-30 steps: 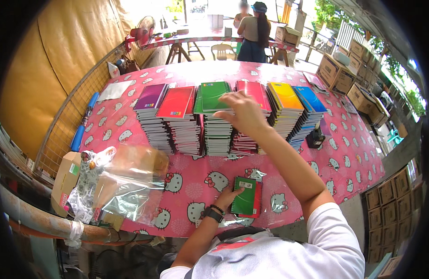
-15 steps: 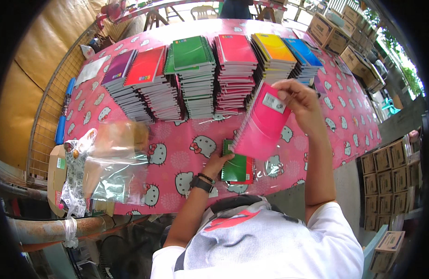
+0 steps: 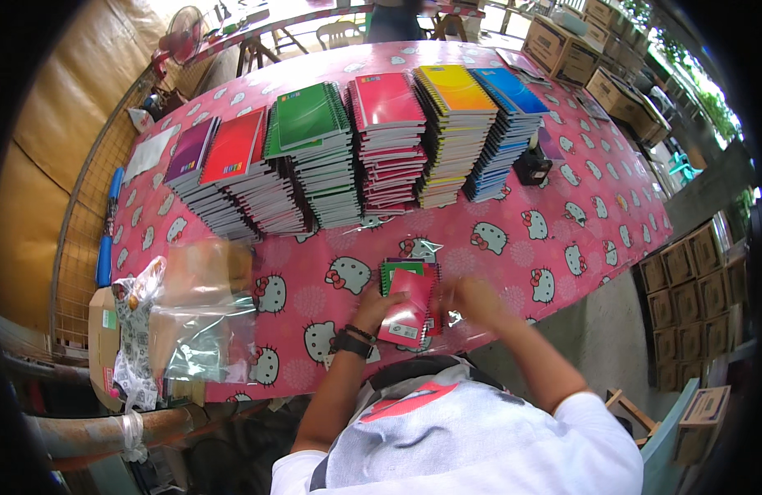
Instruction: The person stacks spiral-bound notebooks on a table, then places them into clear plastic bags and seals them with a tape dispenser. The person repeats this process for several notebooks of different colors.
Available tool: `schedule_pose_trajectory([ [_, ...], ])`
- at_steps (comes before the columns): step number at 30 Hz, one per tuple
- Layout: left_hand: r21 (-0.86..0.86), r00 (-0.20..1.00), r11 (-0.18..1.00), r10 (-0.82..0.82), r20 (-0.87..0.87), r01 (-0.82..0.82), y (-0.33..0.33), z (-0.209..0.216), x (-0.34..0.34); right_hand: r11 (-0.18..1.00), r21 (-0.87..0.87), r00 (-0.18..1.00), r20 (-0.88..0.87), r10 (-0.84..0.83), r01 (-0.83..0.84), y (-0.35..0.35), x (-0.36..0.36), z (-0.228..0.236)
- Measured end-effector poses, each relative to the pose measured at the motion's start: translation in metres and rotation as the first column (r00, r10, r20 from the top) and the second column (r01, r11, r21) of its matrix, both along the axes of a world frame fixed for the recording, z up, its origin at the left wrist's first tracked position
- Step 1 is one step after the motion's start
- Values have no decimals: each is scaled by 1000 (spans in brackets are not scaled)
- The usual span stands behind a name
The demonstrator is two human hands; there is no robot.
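Note:
A pink spiral notebook (image 3: 408, 307) lies on top of a small pile close to my body, its white label toward me. Beneath it show a green notebook (image 3: 395, 272) and a bit of red edge. My left hand (image 3: 379, 308) grips the pile's left side, thumb over the pink cover. Just right of the pile, my right hand (image 3: 477, 304) is smeared by motion, so its fingers are unclear. Beyond stand tall notebook stacks in a row: purple (image 3: 188, 152), red (image 3: 232, 148), green (image 3: 309, 115), pink (image 3: 387, 99), yellow (image 3: 457, 89) and blue (image 3: 511, 91).
Clear plastic bags (image 3: 201, 330) lie at the table's left front, beside an open carton (image 3: 103, 338). A black tape dispenser (image 3: 533, 167) sits right of the blue stack. Cardboard boxes (image 3: 690, 297) are piled off the table's right. A red fan (image 3: 183, 37) stands far left.
The pink notebook came down from my raised right hand onto the small pile. My right hand dropped to the pile's right side; my left hand now holds the pink notebook there.

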State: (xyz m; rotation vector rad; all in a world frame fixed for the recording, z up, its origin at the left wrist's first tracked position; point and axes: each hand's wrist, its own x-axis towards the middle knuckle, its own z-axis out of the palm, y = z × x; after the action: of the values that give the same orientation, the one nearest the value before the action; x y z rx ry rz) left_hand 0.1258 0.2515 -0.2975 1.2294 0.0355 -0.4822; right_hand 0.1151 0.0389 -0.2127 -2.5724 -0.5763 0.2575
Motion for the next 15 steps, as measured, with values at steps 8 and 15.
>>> schedule_pose_trajectory([
  [8, 64, 999, 998, 26, -37, -23, -3, -1, 1, 987, -65, 579, 814, -34, 150, 8, 174, 150],
  [15, 100, 994, 989, 104, 12, -105, -3, -11, -3, 880, -461, 744, 627, 233, 113, 13, 194, 173],
])
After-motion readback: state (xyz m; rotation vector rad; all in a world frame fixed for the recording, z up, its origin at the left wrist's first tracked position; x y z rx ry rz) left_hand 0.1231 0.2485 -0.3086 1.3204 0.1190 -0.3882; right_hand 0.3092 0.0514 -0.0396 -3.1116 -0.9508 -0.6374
